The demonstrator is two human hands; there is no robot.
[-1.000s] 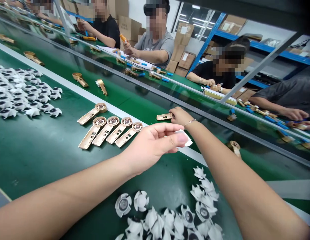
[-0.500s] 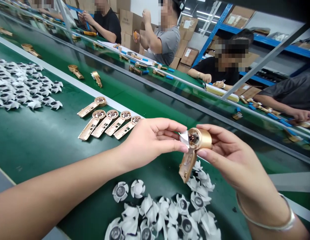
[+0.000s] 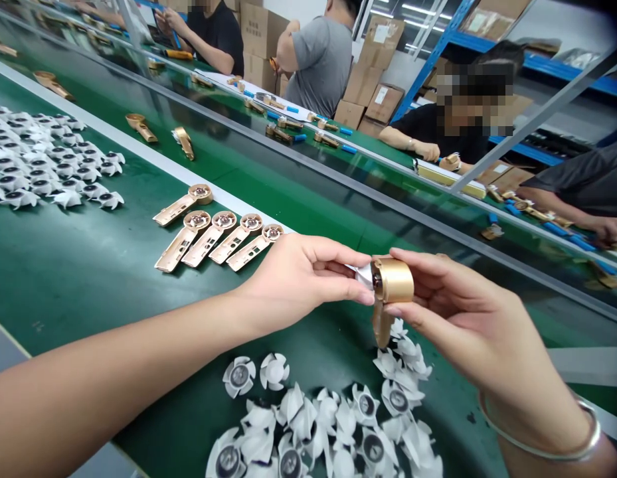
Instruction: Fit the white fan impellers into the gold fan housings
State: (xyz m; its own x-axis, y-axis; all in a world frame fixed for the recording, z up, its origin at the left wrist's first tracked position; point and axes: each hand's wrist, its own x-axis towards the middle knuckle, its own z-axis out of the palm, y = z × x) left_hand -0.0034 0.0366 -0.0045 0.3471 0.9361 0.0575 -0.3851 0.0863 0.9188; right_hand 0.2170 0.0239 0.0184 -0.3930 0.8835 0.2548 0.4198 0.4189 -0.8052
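Note:
My right hand (image 3: 457,305) is closed round the gold round head of a handheld fan housing (image 3: 395,280), whose handle part points down. Between the thumb and fingers of my left hand (image 3: 313,279) is a white fan blade (image 3: 364,276), right at the open face of the housing. Whether the blade touches the motor inside cannot be made out. Below both hands lies a pile of loose white fan blades (image 3: 345,421) on the green table. Left of them, several gold fan housings (image 3: 198,220) rest in a row with their open sides up.
A large group of white fan blades (image 3: 39,159) covers the left of the table. Beyond a white strip runs a green conveyor belt (image 3: 253,192) with gold housings on it. Several co-workers sit across the line, near blue shelving (image 3: 562,70) and cardboard boxes (image 3: 372,79).
The fan housing has turned so its open face points more toward the blade in my left hand, showing its gold side. A co-worker in grey has turned away, and the view has shifted slightly.

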